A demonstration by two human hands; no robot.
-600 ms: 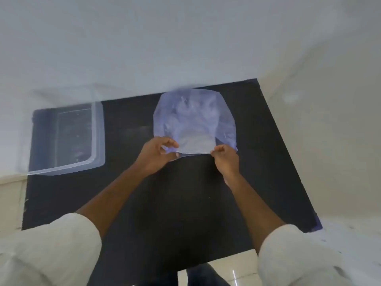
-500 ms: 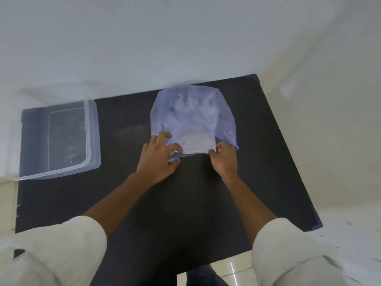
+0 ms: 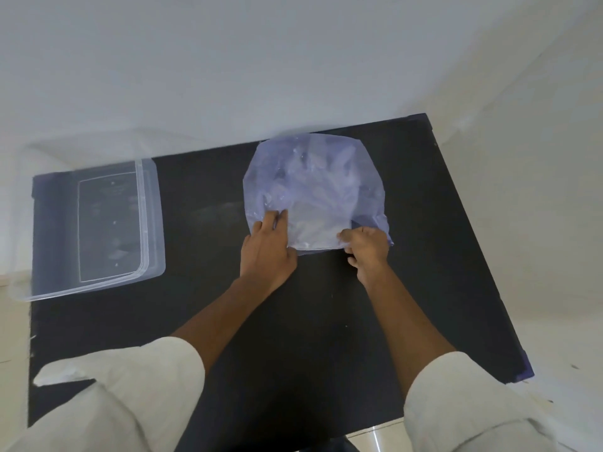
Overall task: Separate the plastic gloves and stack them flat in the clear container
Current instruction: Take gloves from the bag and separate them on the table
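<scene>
A bluish translucent bag of plastic gloves (image 3: 313,187) lies on the black table (image 3: 326,321), towards its far edge. My left hand (image 3: 267,247) rests on the bag's near left corner, its fingers slipped under or into the plastic there. My right hand (image 3: 367,247) pinches the bag's near right edge. The gloves inside show only as pale crumpled shapes. The clear container (image 3: 94,220) stands at the table's left, with nothing visible in it.
A white wall runs behind the table and along its right side. The table's right and near edges drop to a pale tiled floor (image 3: 375,440). My white sleeves (image 3: 107,396) fill the bottom of the view.
My left hand has slid forward onto the bag's near left corner, fingers now reaching into the plastic. My right hand keeps its pinch on the near right edge.
</scene>
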